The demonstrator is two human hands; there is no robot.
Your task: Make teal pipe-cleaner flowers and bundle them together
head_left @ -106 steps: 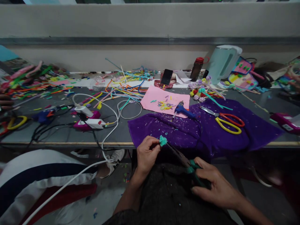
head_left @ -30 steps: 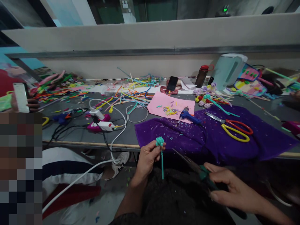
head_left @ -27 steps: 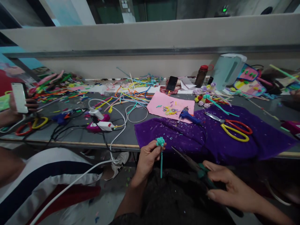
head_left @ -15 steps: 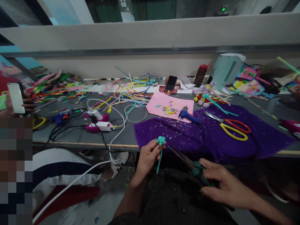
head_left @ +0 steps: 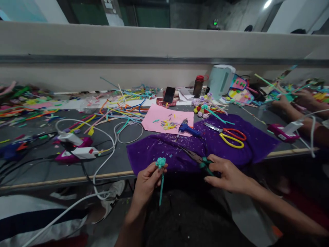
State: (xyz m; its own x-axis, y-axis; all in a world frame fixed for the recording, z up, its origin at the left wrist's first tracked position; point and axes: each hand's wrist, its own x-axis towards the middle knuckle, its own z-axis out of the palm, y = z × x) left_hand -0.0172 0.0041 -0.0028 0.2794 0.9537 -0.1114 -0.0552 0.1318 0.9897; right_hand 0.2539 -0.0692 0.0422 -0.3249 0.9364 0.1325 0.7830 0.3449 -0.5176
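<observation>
My left hand (head_left: 149,180) pinches a small turquoise pipe-cleaner flower (head_left: 161,162) just under its head, and its stem hangs down below my fingers. In my right hand (head_left: 226,173) is a pair of long-nose pliers (head_left: 195,158) with green handles; the jaws point up and left, apart from the flower. Beneath the pliers' tips spreads a purple cloth (head_left: 151,149) dotted with small scraps. On it rest scissors (head_left: 228,135) with one red and one yellow handle. A blue glue gun (head_left: 189,128) lies across the edge of a pink sheet (head_left: 154,116) that holds cut bits.
Loose pipe cleaners (head_left: 120,111) lie left of the pink sheet. Power strips (head_left: 74,149) and a white cable (head_left: 99,168) occupy the left side. Behind stand a bottle (head_left: 198,87) and a kettle (head_left: 221,82). Another person's hands (head_left: 282,103) work at the right.
The view has swung to the right, bringing another person's hands into sight. The pliers have risen over the cloth's edge. The flower stays in my left hand.
</observation>
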